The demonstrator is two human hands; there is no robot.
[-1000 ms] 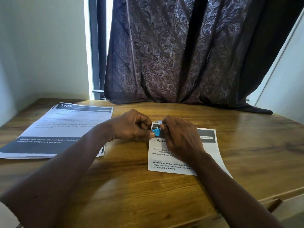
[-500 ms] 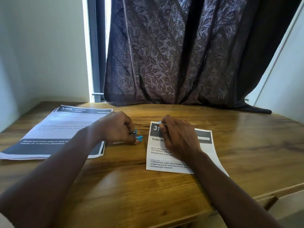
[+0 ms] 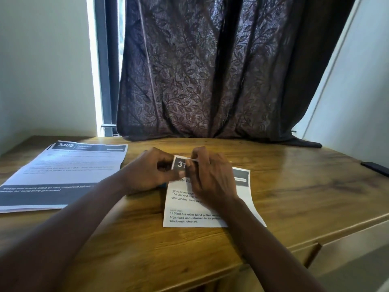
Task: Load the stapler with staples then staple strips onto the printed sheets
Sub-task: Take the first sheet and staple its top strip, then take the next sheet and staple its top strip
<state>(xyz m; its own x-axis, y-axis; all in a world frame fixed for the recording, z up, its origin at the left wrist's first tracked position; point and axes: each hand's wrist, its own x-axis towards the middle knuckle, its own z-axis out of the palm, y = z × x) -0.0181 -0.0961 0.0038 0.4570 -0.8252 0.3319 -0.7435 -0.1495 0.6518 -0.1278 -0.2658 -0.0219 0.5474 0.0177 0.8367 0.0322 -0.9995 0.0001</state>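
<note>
Both hands meet over the top left corner of the printed sheet (image 3: 210, 207) on the worktop (image 3: 294, 207). The left hand (image 3: 147, 173) and right hand (image 3: 210, 178) each close their grip on that lifted corner, fingers curled, wrists low.

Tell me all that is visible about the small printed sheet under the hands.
The small printed sheet is white paper with a dark header band and black text. It lies flat on the wooden table, but its top left corner is lifted. The left hand and right hand both pinch that corner, where "31" shows.
</note>
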